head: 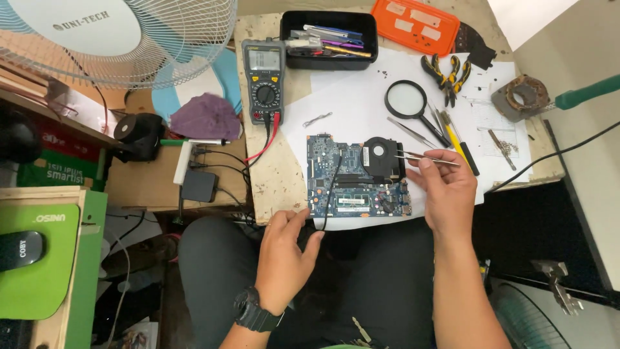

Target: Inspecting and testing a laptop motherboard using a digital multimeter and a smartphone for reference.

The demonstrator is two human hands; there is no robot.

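Two slim steel tweezers (423, 156), flat blue board (342, 187)

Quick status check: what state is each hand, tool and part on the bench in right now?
Left hand: pinching a black cable draped over the board.
Right hand: grip shut on tweezers, tips at the fan.
Circuit board: flat on white paper, bare.
Multimeter: leads plugged in, display unreadable.
Black tray: open, filled with tools.
Magnifier: lying unused.
Pliers: lying unused.

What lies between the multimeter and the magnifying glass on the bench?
In the head view, only a small bent metal piece on white paper lies between the multimeter and the magnifying glass.
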